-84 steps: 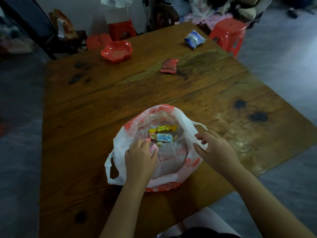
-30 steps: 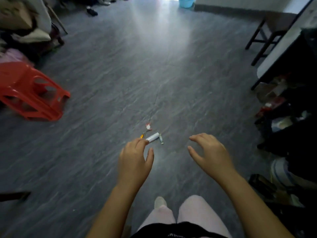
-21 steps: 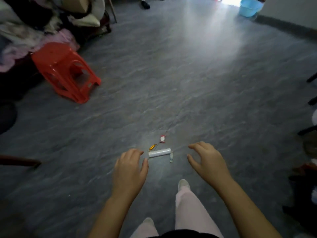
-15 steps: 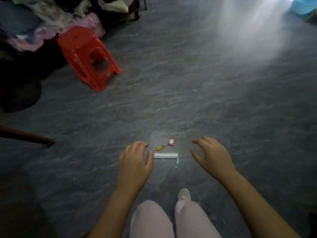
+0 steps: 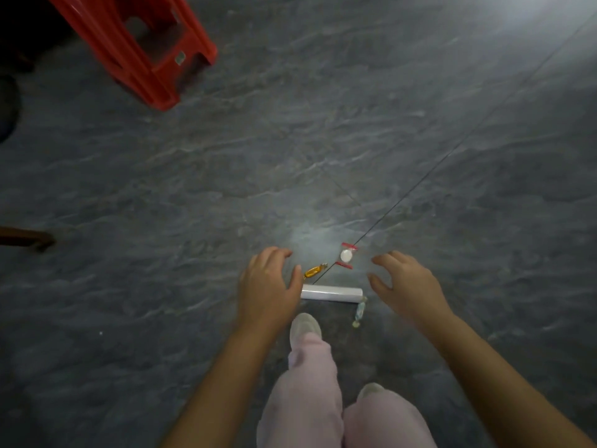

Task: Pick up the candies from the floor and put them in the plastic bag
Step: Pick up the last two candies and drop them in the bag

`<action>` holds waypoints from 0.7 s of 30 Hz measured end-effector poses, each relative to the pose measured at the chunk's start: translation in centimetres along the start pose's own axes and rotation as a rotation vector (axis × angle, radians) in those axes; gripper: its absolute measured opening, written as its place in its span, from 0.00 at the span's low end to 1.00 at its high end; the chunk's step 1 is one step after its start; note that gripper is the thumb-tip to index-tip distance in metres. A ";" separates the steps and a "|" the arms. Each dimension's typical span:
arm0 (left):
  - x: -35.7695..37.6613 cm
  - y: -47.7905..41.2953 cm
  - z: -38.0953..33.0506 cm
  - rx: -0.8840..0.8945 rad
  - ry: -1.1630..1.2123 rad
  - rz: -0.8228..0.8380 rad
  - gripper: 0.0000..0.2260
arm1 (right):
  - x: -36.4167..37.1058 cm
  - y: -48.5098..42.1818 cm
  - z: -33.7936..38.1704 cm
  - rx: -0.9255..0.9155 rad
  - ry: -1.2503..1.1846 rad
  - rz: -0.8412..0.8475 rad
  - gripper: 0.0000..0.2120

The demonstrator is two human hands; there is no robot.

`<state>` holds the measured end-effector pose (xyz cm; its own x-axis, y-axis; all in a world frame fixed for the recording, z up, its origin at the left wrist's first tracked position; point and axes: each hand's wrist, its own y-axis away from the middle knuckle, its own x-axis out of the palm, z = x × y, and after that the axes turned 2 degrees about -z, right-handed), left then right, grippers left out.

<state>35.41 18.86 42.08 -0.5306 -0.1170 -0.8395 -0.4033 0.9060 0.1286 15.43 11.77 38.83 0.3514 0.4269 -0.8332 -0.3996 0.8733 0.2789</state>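
Both hands were open and empty: left hand (image 5: 268, 289), right hand (image 5: 407, 286). Candies on the floor (image 5: 161, 189) looked light and crinkly: orange candy (image 5: 312, 271), white candy (image 5: 346, 255), white roll (image 5: 331, 293). Best pinched by the wrapper ends or across the roll's middle.

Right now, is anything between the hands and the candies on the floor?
Nothing visible. Both hands, left and right, are open and empty above the floor. The orange candy, white roll, red-and-white candy and pale candy lie uncovered between them.
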 end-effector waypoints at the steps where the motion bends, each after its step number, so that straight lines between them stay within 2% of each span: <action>1: 2.0 -1.1 1.6 0.025 -0.006 0.002 0.10 | 2.5 -1.5 -1.3 0.029 -0.015 0.020 0.15; 6: 12.1 -5.7 10.2 0.148 -0.070 0.014 0.11 | 15.3 -8.8 -8.0 0.104 -0.053 0.055 0.16; 10: 18.5 -7.7 15.0 0.175 -0.080 0.024 0.10 | 23.2 -13.3 -12.8 0.136 -0.045 0.084 0.20; 16: 24.7 -8.5 19.6 0.217 -0.076 0.045 0.11 | 29.9 -17.7 -18.1 0.009 0.089 0.119 0.28; 19: 26.5 -8.2 21.4 0.210 -0.066 0.035 0.15 | 32.0 -19.1 -19.0 -0.076 0.137 0.108 0.27; 21: 27.4 -7.6 22.3 0.176 -0.049 0.023 0.14 | 33.0 -19.4 -19.4 -0.101 0.191 0.139 0.29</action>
<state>40.58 17.83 6.28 -0.4993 -0.0790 -0.8628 -0.2524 0.9659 0.0576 18.39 4.36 -3.32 0.1245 0.4806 -0.8681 -0.5189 0.7772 0.3558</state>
